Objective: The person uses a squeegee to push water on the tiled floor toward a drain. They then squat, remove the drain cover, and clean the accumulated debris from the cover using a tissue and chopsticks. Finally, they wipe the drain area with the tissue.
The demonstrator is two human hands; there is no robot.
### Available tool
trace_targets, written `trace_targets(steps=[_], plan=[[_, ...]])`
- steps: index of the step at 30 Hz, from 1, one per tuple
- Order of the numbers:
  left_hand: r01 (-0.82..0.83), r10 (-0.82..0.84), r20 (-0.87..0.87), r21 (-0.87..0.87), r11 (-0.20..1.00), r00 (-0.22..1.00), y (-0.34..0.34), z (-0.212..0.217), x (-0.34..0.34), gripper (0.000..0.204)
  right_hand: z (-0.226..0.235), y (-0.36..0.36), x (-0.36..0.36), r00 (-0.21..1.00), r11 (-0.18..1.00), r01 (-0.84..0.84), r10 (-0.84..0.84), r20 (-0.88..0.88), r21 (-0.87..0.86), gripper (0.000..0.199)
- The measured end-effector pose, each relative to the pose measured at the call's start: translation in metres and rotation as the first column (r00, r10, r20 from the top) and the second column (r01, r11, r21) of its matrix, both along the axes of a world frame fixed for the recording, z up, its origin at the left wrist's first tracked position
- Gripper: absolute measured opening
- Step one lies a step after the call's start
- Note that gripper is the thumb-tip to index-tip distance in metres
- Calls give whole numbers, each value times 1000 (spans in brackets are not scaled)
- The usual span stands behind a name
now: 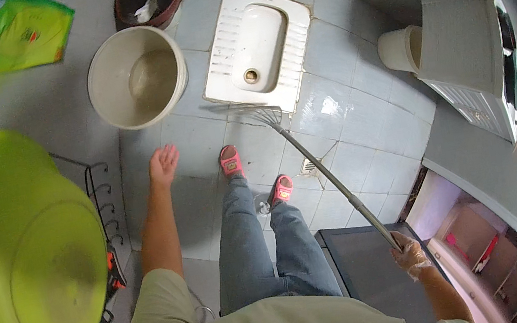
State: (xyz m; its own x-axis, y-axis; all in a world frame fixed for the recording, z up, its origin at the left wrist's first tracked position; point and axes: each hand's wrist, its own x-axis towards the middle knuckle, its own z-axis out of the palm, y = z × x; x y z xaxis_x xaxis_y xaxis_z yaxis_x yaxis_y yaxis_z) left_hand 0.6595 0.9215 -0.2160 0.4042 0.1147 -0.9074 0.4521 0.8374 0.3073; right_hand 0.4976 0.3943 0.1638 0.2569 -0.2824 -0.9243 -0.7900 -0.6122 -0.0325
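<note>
My right hand (412, 254), in a thin clear plastic glove, is closed round the upper end of a mop (322, 167) with a grey pole. Its splayed grey strands reach the floor tiles at the near edge of a white squat toilet (301, 24). The strands are partly smeared, so their exact contact is hard to make out. Bare and stretched forward, my left hand (165, 165) has its fingers extended and holds nothing. Just beyond it stands a large off-white bucket (110, 63), which my fingers do not touch.
Behind the bucket is a dark red bin (127, 5). A big green basin (49, 267) hangs at the left beside wall hooks (103, 203). To the right are a small white bucket (395, 51) and a white cabinet (454, 37). A floor drain (308, 166) lies near my pink slippers (231, 163).
</note>
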Motion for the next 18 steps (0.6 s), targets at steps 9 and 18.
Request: trace_targets(steps=[9, 18], plan=[[60, -30, -244, 120, 991, 969, 5, 47, -341, 25, -16, -1, -3, 962, 922, -93, 181, -206, 376, 54], [65, -50, -415, 22, 998, 909, -127, 204, -474, 35, -94, 86, -20, 944, 683, -163, 318, -88, 712, 23]])
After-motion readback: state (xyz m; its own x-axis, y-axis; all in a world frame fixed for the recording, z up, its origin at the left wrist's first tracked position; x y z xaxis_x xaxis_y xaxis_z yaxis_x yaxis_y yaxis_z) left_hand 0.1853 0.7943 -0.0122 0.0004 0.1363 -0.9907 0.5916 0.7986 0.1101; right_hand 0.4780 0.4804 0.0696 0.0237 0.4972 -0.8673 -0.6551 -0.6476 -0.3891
